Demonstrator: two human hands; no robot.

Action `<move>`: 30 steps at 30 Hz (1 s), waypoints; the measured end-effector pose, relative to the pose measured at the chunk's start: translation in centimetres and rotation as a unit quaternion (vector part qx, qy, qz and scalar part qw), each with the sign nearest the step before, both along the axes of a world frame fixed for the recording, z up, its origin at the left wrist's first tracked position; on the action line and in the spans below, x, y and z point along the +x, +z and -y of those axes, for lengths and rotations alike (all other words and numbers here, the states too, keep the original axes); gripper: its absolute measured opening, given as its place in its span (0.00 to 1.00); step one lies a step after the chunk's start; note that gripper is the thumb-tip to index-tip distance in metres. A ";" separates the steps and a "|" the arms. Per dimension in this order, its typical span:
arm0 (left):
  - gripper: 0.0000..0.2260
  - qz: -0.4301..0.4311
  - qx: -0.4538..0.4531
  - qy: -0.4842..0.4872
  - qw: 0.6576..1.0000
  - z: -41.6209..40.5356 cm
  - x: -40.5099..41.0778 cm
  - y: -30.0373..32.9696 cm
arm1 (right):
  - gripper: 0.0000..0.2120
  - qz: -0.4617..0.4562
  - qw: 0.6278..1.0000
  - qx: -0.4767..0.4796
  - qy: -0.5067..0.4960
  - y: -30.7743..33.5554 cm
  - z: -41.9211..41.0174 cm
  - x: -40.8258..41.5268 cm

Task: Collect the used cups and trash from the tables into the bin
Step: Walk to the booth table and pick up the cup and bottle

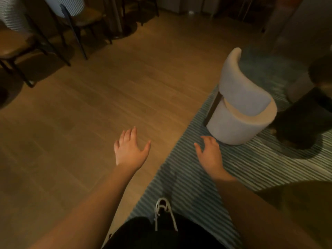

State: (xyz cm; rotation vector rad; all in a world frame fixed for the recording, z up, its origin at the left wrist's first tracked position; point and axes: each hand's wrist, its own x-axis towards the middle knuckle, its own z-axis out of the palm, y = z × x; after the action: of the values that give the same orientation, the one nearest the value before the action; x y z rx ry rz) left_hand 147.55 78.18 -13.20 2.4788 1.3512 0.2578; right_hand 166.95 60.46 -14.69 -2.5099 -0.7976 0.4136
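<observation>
My left hand (128, 150) is stretched out over the wooden floor, palm down, fingers spread, holding nothing. My right hand (210, 152) hovers over the striped rug, also with fingers apart and nothing in it. No cup, trash or bin shows in the head view. My foot in a laced shoe (164, 212) stands on the rug below the hands.
A pale round armchair (240, 108) stands on the blue striped rug (188, 177) just beyond my right hand. A dark table base (305, 123) is at the right. Brown-seated chairs with black legs (16, 45) line the far left. Wooden floor (107, 90) fills the middle.
</observation>
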 end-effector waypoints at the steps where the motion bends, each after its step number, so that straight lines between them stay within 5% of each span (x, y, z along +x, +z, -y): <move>1: 0.33 0.003 -0.001 -0.003 1.000 -2.1 2.4 0.5 | 0.23 -0.001 1.000 -0.002 -0.006 0.6 -2.1 2.2; 20: 0.33 -0.021 -0.006 -0.128 0.992 -44.6 53.8 -1.8 | 0.22 0.045 0.995 -0.001 -0.084 1.1 -42.5 49.2; 30: 0.33 0.001 -0.037 -0.179 0.983 -59.3 79.6 -0.7 | 0.22 0.046 0.985 -0.008 -0.163 1.3 -55.0 71.4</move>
State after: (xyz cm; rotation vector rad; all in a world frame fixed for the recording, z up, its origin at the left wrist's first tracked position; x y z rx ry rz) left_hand 227.16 137.46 -13.87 2.5960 0.8718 0.1256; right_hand 238.36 115.50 -13.43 -2.6272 -0.4029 0.1921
